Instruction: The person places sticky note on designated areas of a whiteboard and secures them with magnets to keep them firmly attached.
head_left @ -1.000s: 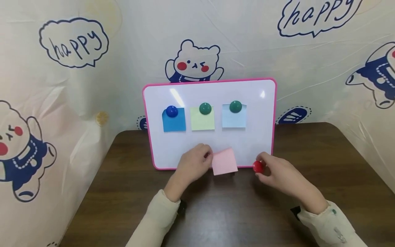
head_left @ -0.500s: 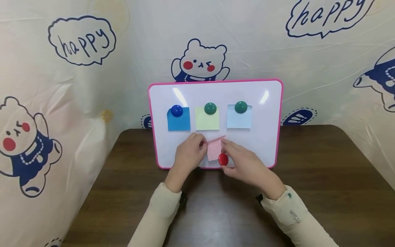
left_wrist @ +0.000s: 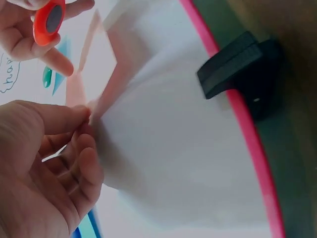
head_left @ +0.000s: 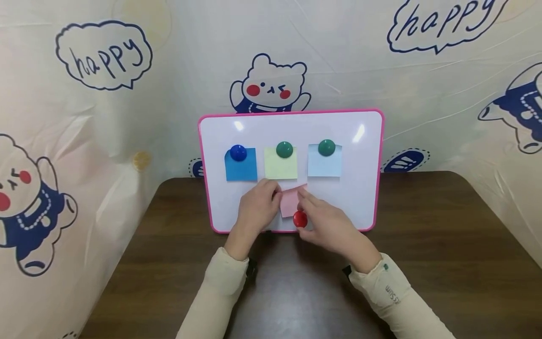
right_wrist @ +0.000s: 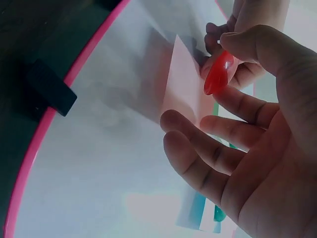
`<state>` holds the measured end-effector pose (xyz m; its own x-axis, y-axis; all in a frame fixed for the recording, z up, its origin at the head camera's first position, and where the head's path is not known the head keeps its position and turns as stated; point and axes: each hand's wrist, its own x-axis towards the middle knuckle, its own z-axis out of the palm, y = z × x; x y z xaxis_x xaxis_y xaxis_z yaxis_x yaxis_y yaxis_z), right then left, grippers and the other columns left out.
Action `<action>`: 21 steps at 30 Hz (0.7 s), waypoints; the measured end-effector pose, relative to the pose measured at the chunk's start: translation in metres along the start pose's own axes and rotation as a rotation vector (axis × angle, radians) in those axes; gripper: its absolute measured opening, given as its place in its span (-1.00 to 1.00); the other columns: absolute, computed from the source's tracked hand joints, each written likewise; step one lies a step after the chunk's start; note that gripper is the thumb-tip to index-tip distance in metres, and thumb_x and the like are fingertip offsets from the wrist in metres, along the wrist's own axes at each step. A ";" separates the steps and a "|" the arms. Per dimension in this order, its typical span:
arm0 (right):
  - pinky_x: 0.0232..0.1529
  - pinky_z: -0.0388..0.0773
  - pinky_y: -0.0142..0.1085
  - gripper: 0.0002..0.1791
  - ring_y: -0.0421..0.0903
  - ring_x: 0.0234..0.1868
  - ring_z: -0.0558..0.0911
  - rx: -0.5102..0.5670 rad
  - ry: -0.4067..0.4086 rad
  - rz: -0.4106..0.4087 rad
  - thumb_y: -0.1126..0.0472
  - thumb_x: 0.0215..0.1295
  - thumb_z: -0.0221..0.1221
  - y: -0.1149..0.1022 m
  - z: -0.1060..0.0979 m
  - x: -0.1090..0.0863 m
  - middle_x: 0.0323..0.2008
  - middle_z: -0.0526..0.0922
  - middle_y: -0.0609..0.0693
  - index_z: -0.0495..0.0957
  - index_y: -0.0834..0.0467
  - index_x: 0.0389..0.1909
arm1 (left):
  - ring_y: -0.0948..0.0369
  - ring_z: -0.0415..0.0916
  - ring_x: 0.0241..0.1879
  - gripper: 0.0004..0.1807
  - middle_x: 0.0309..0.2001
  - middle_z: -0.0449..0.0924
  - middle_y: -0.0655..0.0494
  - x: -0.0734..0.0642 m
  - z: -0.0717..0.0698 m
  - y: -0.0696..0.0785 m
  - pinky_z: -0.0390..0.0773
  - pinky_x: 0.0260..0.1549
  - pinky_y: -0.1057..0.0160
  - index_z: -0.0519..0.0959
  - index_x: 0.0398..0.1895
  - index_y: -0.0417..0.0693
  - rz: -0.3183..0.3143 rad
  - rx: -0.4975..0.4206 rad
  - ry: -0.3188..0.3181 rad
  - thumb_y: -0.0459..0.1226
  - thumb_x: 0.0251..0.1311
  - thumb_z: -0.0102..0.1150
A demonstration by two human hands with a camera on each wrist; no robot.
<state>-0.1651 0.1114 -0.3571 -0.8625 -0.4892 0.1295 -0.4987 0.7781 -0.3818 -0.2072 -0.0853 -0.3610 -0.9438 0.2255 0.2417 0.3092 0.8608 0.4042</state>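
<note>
A pink sticky note stands against the lower middle of the whiteboard, its bottom lifting away from the surface. My left hand pinches the note's left edge between thumb and fingertips, as the left wrist view also shows. In my right hand a round red magnet is held between thumb and finger, its dark disc back visible in the left wrist view. Other fingers of that hand touch or nearly touch the note's upper right. The magnet is in front of the note's lower right corner.
Above hang a blue note under a blue magnet, a pale green note and a light blue note, each under a green magnet. Black clips grip the board's pink rim. A brown table lies beneath.
My right hand has moved left with the red magnet, from the board's lower right to the pink note. The left hand has raised the note slightly and shifted it left against the board.
</note>
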 end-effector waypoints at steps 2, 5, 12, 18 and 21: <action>-0.10 0.67 -0.20 -0.21 0.03 0.26 0.53 -0.001 -0.004 -0.005 0.07 -0.03 0.55 -0.001 0.000 0.000 0.48 0.29 0.09 0.49 0.16 0.26 | 0.23 0.46 -0.41 -0.87 -0.39 0.48 0.16 0.000 -0.002 0.000 0.61 -0.33 0.25 0.60 -0.25 0.01 0.016 0.018 -0.011 -0.15 0.33 0.29; -0.18 0.67 -0.26 -0.24 0.00 0.17 0.59 -0.016 -0.010 -0.002 0.05 -0.03 0.55 -0.003 0.001 -0.001 0.48 0.30 0.08 0.50 0.15 0.22 | 0.23 0.49 -0.41 -0.87 -0.40 0.51 0.15 0.001 -0.004 0.000 0.62 -0.33 0.25 0.62 -0.25 0.00 0.040 0.045 -0.024 -0.16 0.31 0.32; -0.13 0.67 -0.19 -0.29 0.05 0.15 0.60 -0.093 0.007 -0.005 0.04 -0.03 0.55 -0.006 0.006 0.001 0.45 0.34 0.13 0.52 0.18 0.15 | 0.18 0.57 -0.37 -0.82 -0.32 0.57 0.08 0.001 -0.007 0.001 0.65 -0.32 0.23 0.67 -0.14 -0.04 0.069 0.178 -0.029 -0.15 0.32 0.30; -0.17 0.68 -0.20 -0.32 0.04 0.03 0.64 -0.119 0.026 0.011 0.05 -0.02 0.55 -0.005 0.009 0.002 0.44 0.34 0.14 0.52 0.18 0.12 | 0.18 0.56 -0.41 -0.78 -0.34 0.55 0.06 0.003 -0.007 0.007 0.65 -0.38 0.23 0.65 -0.15 -0.08 0.080 0.189 -0.036 -0.12 0.34 0.26; -0.20 0.68 -0.22 -0.32 0.03 -0.01 0.65 -0.133 0.049 0.003 0.05 -0.01 0.54 -0.004 0.010 0.002 0.43 0.36 0.16 0.51 0.19 0.12 | 0.20 0.51 -0.46 -0.75 -0.38 0.51 0.07 0.004 -0.004 0.009 0.64 -0.41 0.24 0.62 -0.20 -0.08 0.057 0.183 -0.036 -0.08 0.32 0.28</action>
<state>-0.1641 0.1038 -0.3642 -0.8656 -0.4693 0.1746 -0.5002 0.8267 -0.2576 -0.2080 -0.0782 -0.3531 -0.9298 0.2900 0.2267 0.3393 0.9139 0.2228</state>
